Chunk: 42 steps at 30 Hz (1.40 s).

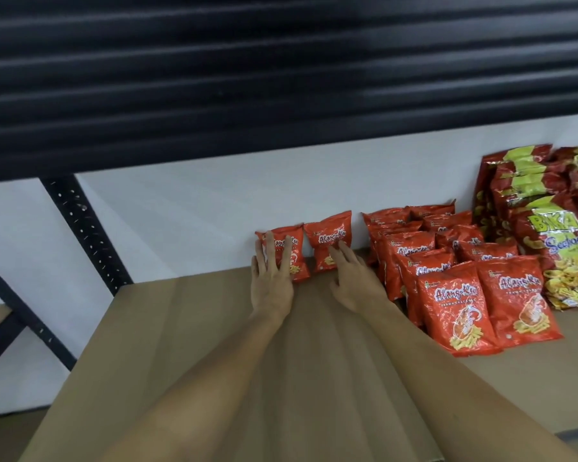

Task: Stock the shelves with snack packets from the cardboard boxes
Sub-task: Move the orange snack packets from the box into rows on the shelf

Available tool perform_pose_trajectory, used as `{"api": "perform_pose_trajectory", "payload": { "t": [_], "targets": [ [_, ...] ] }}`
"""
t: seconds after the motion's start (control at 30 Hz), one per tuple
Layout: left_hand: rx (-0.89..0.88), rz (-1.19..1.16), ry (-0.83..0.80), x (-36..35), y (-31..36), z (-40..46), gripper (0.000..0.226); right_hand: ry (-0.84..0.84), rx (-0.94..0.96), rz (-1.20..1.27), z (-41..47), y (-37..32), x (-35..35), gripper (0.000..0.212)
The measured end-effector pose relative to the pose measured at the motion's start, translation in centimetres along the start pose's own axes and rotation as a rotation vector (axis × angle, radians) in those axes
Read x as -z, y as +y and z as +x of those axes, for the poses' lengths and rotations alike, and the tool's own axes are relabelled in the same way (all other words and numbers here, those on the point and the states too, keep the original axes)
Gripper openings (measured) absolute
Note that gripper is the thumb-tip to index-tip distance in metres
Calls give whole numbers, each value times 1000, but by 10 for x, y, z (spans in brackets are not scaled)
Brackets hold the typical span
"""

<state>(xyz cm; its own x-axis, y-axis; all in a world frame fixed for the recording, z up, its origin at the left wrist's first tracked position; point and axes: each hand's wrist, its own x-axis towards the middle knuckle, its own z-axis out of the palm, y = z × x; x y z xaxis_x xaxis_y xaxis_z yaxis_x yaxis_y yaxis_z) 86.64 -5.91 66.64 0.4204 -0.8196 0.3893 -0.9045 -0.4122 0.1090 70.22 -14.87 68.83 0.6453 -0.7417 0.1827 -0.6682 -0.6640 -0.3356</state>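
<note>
While both small red foil prawn-cracker packets stand propped against the white back wall [194, 201], tipping is the main risk: left packet [286, 253] and right packet [329, 240] lean on a slick wall over the brown cardboard-lined shelf [167, 345], so their bases may slide forward once support goes. Left hand [271, 281]: fingers straight and spread, flat against the left packet's face. Right hand [354, 278]: fingers extended, tips touching the right packet's lower edge. Neither hand grips. Stocked rows of larger red packets [454, 295] stand just right; red-and-green seafood snack bags [548, 228] beyond.
</note>
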Motion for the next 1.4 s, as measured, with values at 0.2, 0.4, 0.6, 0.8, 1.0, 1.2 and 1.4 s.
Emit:
{"api": "perform_pose_trajectory", "payload": {
  "t": [0.2, 0.4, 0.6, 0.8, 1.0, 1.2, 1.4],
  "targets": [
    [30, -39, -45, 9, 1, -3, 87, 2, -8, 8, -5, -6, 14, 73],
    [46, -60, 1, 24, 13, -15, 74, -7, -5, -16, -18, -10, 27, 57],
    [69, -93, 9, 45, 37, -38, 70, -54, 30, -16, -42, -12, 43, 58],
    [153, -133, 1, 63, 71, -72, 62, -74, 131, -109, -74, -11, 71, 52],
    [222, -145, -16, 88, 117, -116, 57, -33, 274, -173, -119, -4, 103, 43],
    [224, -144, -31, 110, 156, -176, 48, -42, 331, -140, -173, 16, 115, 41],
    [209, -124, -104, 128, 183, -221, 47, -45, 313, -91, -221, 39, 123, 38]
  ]
}}
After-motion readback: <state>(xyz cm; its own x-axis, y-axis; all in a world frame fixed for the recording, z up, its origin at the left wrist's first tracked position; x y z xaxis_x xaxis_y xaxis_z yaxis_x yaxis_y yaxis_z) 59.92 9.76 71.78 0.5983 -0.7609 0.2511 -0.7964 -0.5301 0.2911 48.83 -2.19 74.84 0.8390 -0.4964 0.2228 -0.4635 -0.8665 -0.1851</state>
